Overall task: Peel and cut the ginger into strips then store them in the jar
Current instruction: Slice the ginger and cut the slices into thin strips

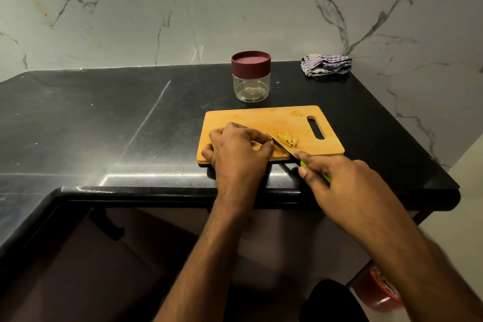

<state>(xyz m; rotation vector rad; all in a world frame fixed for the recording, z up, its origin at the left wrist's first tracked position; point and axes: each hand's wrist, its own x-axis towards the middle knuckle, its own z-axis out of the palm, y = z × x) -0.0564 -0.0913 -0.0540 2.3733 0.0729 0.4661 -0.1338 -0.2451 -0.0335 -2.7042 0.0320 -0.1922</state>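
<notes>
Black counter (104, 117); left hand (235, 149) hides ginger; right hand (337, 180) grips knife (283, 148).

No readable text, label, brand, number or sign anywhere in view.
</notes>
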